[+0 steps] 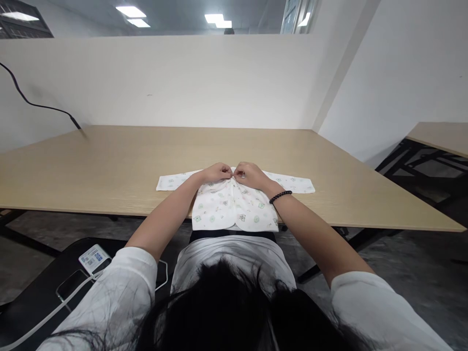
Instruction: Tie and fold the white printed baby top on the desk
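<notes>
Head view: the printed shirt (212, 209) lies toward six o'clock from centre, left hand (217, 172) and right hand (251, 175) pinching its front near twelve o'clock. Aligning both front edges without tugging should help.
</notes>
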